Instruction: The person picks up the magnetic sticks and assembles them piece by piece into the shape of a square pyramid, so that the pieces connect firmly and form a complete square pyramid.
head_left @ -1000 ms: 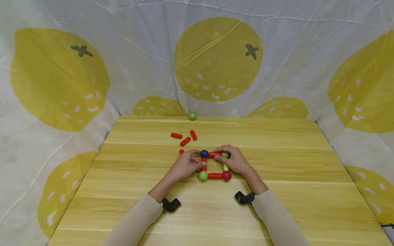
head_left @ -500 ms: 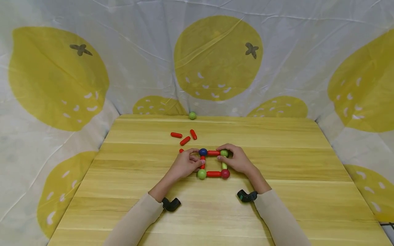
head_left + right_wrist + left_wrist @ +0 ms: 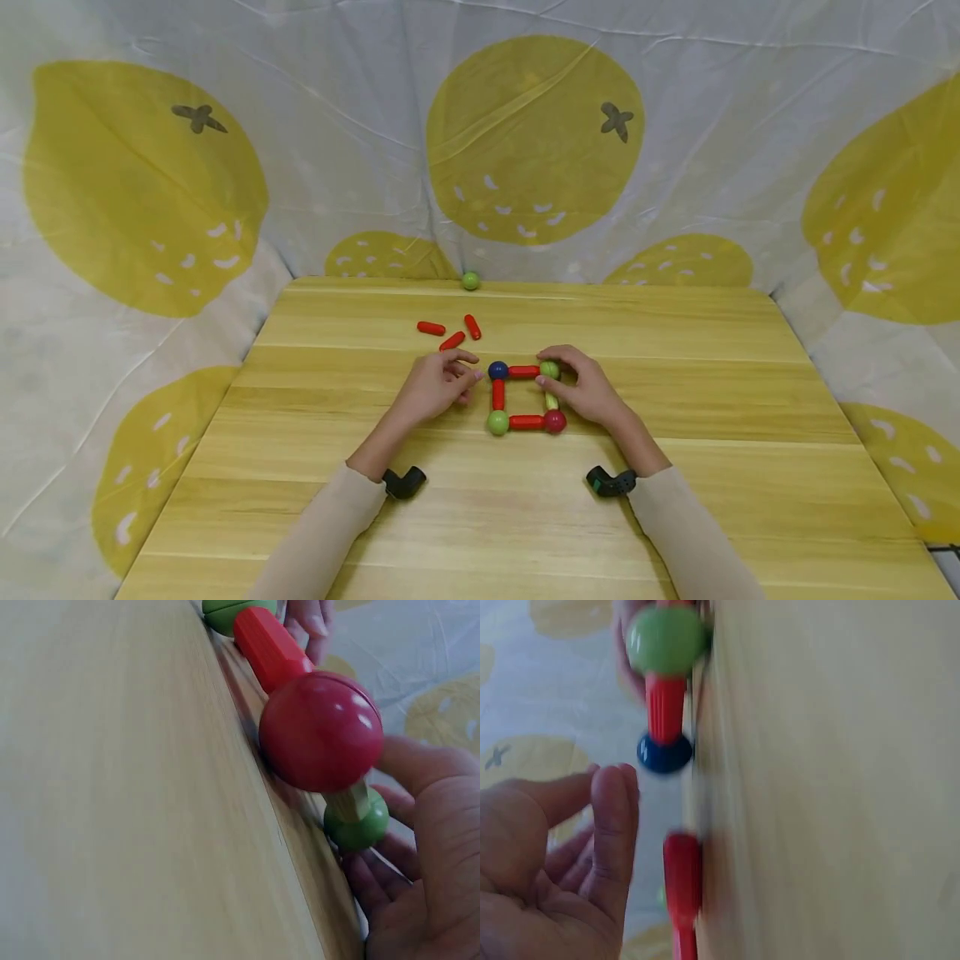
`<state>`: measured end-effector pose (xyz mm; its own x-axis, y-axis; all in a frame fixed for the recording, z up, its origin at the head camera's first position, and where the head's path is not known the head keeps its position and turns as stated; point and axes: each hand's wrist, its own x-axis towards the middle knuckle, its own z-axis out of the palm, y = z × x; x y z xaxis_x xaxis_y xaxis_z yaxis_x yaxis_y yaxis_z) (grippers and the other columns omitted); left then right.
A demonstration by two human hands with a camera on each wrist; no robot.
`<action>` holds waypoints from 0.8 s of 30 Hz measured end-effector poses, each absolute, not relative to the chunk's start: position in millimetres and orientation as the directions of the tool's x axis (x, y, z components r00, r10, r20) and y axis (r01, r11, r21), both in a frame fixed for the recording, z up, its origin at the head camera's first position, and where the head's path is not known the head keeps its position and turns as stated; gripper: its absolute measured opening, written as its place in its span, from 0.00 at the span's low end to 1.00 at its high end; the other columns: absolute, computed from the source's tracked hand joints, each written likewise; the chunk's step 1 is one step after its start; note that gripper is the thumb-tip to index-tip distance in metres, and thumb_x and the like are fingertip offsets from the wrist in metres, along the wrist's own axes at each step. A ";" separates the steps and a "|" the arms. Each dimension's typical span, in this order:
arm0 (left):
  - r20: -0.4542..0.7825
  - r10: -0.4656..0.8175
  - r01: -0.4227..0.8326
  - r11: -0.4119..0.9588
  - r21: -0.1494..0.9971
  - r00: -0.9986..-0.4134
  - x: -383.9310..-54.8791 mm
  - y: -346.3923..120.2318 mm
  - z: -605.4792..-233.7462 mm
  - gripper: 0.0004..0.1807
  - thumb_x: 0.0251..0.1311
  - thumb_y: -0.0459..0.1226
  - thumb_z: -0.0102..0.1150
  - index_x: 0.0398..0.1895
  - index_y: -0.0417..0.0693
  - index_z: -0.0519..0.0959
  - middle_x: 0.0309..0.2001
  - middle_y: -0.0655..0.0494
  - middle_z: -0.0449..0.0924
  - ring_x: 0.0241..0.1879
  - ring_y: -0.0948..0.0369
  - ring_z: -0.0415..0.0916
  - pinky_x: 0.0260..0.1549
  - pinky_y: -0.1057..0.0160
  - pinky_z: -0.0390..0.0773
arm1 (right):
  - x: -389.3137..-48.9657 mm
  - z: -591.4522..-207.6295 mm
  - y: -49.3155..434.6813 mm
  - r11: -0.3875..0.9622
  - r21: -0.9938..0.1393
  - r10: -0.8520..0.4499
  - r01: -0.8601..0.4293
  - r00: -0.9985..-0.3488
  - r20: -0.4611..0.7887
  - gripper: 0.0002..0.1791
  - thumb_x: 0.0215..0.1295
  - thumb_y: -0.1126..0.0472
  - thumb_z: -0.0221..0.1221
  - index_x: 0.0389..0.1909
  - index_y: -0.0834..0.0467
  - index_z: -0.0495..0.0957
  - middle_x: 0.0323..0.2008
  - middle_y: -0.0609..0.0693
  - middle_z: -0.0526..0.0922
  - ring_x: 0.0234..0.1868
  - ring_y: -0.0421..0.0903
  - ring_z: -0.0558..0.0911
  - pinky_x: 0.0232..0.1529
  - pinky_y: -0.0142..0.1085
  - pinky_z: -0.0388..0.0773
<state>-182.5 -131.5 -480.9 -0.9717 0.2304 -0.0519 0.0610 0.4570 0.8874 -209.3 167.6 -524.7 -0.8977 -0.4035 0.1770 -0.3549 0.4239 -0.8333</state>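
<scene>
A square of balls and rods lies on the wooden table. Its corners are a blue ball (image 3: 498, 370), a striped green ball (image 3: 550, 368), a plain green ball (image 3: 498, 422) and a dark red ball (image 3: 555, 421). Red rods (image 3: 527, 422) form three sides, a yellow-green rod (image 3: 552, 401) the right one. My right hand (image 3: 588, 387) holds the striped green ball between thumb and fingers. Left of the square, my left hand (image 3: 435, 387) holds nothing, its fingers loosely bent, its fingertips short of the blue ball (image 3: 664, 754) in the left wrist view.
Loose red rods (image 3: 431, 328) lie beyond my left hand, one close to its fingers. A single green ball (image 3: 470, 281) sits at the table's far edge, against a lemon-print cloth (image 3: 360, 167) that encloses the table (image 3: 675, 517) at the back and sides.
My left hand has let go of the square's left side and moved left, toward the loose rods. My right hand stays at the striped green ball, and the square has shifted only slightly.
</scene>
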 end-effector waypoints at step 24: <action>0.053 0.459 0.381 0.661 0.646 -0.887 -202.4 -191.6 -485.1 0.29 0.55 0.46 0.79 0.61 0.51 0.84 0.49 0.51 0.78 0.38 0.56 0.75 0.40 0.60 0.77 | -195.2 -519.3 191.0 0.443 -0.773 -0.629 -0.455 -0.772 0.094 0.62 0.41 0.41 0.83 0.78 0.45 0.60 0.79 0.49 0.58 0.80 0.56 0.57 0.77 0.63 0.55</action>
<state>-202.4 -191.6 -485.1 -0.8868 0.4590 0.0528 0.3808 0.6613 0.6463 -195.2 191.0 -519.3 -0.7720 -0.6286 0.0943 -0.4550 0.4430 -0.7725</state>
